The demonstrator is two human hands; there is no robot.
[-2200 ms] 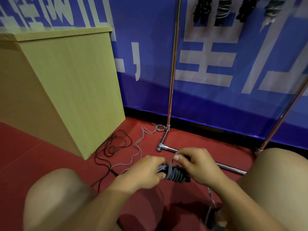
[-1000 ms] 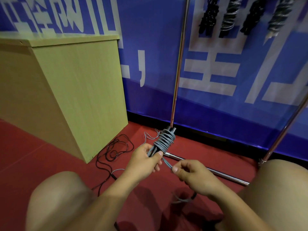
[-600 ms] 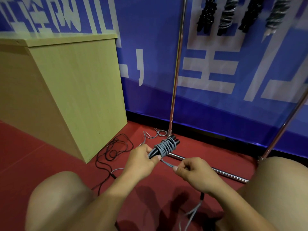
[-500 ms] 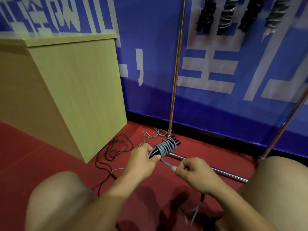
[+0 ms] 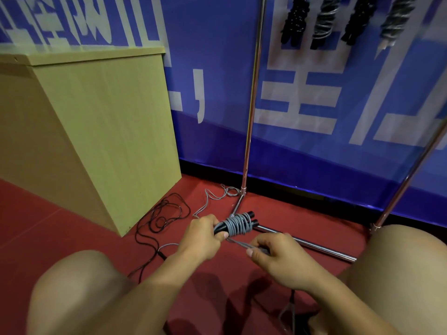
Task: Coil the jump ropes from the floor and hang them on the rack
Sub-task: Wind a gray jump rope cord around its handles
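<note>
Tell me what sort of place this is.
Probably a sports hall or gym storage corner: red sports-type floor, a blue printed banner along the wall, and a metal rack with coiled jump ropes hanging on it.

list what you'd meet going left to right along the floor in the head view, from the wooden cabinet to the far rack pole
wooden cabinet → loose black rope → loose grey rope → left rack pole → right rack pole
</note>
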